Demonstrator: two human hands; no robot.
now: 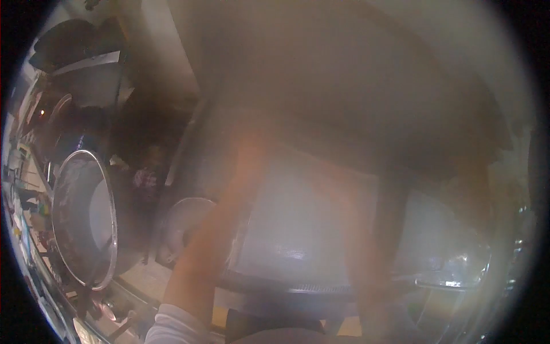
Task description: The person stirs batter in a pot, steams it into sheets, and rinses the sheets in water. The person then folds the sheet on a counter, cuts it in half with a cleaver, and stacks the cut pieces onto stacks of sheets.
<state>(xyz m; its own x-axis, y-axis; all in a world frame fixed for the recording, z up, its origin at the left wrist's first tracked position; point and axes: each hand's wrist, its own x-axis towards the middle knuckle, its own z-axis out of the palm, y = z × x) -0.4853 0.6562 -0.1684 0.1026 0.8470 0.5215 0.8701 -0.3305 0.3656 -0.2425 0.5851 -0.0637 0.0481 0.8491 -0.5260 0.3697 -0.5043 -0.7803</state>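
The head view is hazy, as if fogged. My left forearm, in a light sleeve (175, 327), reaches up from the bottom, and my left hand (252, 143) is a blurred shape near the far side of a pale, shiny surface (298, 229). My right arm stretches over the right part of that surface, with my right hand (332, 180) also smeared near its upper edge. The fingers of both hands cannot be made out, nor can anything they may hold.
At the left stands a large round metal-rimmed vessel (114, 229). A smaller round bowl (177, 221) sits beside my left forearm. A rounded shiny-edged object (452, 283) is at the lower right. Cluttered items line the far left edge.
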